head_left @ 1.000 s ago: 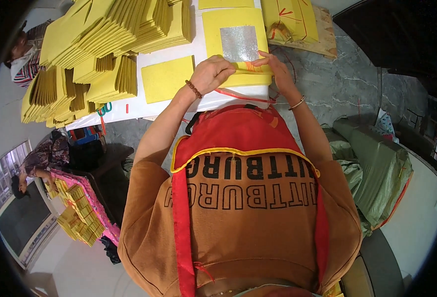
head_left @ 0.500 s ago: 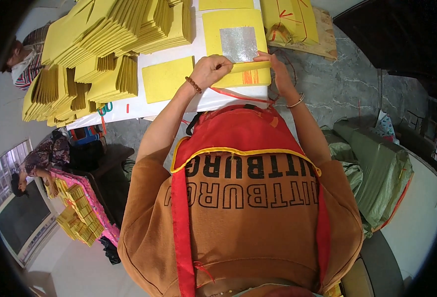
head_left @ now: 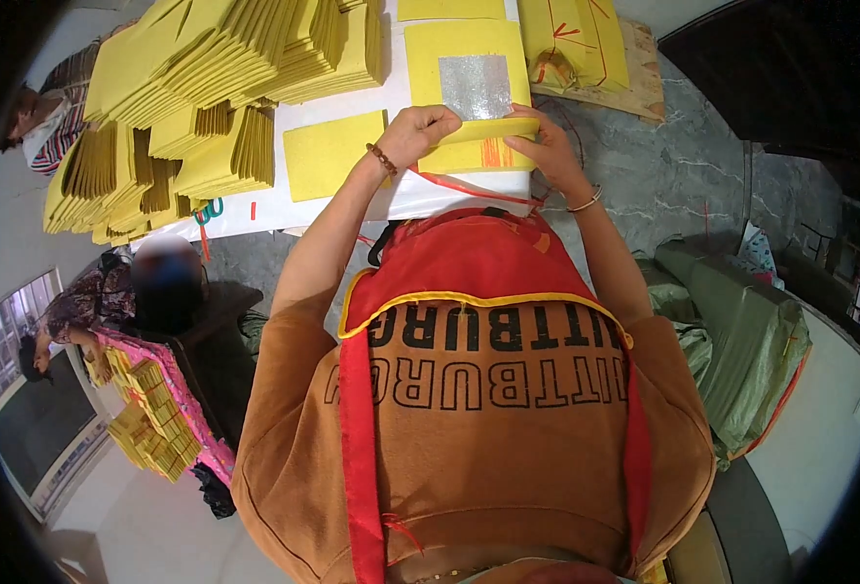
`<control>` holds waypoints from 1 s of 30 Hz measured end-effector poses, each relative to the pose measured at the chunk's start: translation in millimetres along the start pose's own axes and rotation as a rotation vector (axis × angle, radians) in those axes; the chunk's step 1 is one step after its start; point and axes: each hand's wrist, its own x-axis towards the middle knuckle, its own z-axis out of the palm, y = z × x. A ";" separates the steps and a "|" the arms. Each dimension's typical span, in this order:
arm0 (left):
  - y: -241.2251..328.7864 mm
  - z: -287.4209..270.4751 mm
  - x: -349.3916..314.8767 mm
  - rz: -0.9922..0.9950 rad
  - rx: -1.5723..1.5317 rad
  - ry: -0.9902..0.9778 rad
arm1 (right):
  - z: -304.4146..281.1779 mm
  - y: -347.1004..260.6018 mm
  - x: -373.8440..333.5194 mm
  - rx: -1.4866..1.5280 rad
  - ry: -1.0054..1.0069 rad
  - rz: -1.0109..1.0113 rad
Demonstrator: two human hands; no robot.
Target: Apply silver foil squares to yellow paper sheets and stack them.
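On the white-covered table (head_left: 401,206), a yellow paper sheet (head_left: 430,58) lies in front of me with a shiny silver square (head_left: 475,86) on it. Both hands grip the ends of a narrow folded yellow strip of paper (head_left: 488,130) just below that square. My left hand (head_left: 422,134) is closed on its left end, the thumb and curled fingers pressed together. At the other end, my right hand (head_left: 549,151) pinches it, fingers behind and thumb in front. Beneath the strip shows yellow paper with orange-red marks (head_left: 497,152). Whether strip and sheet are one piece, I cannot tell.
Tall stacks of folded yellow paper (head_left: 225,68) fill the table's left. A single yellow piece (head_left: 334,156) lies left of my hand. Green-handled scissors (head_left: 209,211) rest at the edge. Yellow bundles (head_left: 576,44) sit right. Other people (head_left: 79,302) are at the left.
The folded strip stands slightly more raised. My right hand has shifted from straight fingers along its end to a pinch with the thumb in front. My left hand stays nearly in place.
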 end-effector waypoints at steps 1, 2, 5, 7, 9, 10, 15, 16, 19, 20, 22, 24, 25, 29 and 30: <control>-1.3 -0.1 0.1 0.015 -0.009 0.002 | -0.4 -0.2 0.1 -0.042 -0.007 -0.014; -2.1 -0.6 0.7 0.015 -0.010 0.004 | -0.5 -0.7 0.2 -0.083 -0.014 -0.028; -0.1 -1.9 1.4 0.012 -0.001 -0.012 | 1.4 -6.2 -1.2 -0.026 -0.029 -0.029; 4.0 -3.2 0.8 -0.048 -0.006 -0.035 | 2.5 -6.8 -1.4 -0.001 -0.023 -0.018; 1.7 -2.3 0.8 -0.034 -0.023 -0.023 | 2.5 -7.1 -0.9 0.025 -0.015 -0.007; 0.2 -1.8 0.7 -0.020 -0.041 -0.012 | 1.9 -6.9 -0.2 0.000 -0.036 -0.020; -1.6 -1.8 2.8 -0.030 -0.033 -0.011 | 0.7 -2.9 1.5 -0.112 -0.042 -0.069; -0.7 -1.5 2.6 -0.042 -0.037 -0.006 | 0.6 -2.2 1.7 -0.107 -0.036 -0.076; -3.6 -2.7 3.6 -0.070 -0.082 -0.041 | -3.7 5.4 3.5 -0.134 -0.067 -0.149; -3.2 -5.9 2.2 -0.068 -0.083 -0.041 | -5.6 7.8 4.2 -0.169 -0.104 -0.214; 1.3 -18.3 -4.9 -0.063 -0.265 -0.111 | -3.9 9.7 5.8 -0.125 -0.042 -0.134; 12.8 -24.8 -18.6 0.070 -0.277 -0.157 | -2.5 10.3 5.1 -0.076 0.024 -0.052; 14.4 -25.9 -24.4 0.182 -0.163 -0.082 | -1.7 10.9 6.4 0.014 0.037 -0.005; -10.8 -22.7 -18.6 0.362 0.437 0.081 | -0.9 8.6 9.7 0.210 0.006 0.052; -17.1 -19.6 -16.1 0.479 0.626 0.141 | -2.2 6.6 9.9 0.206 -0.002 0.052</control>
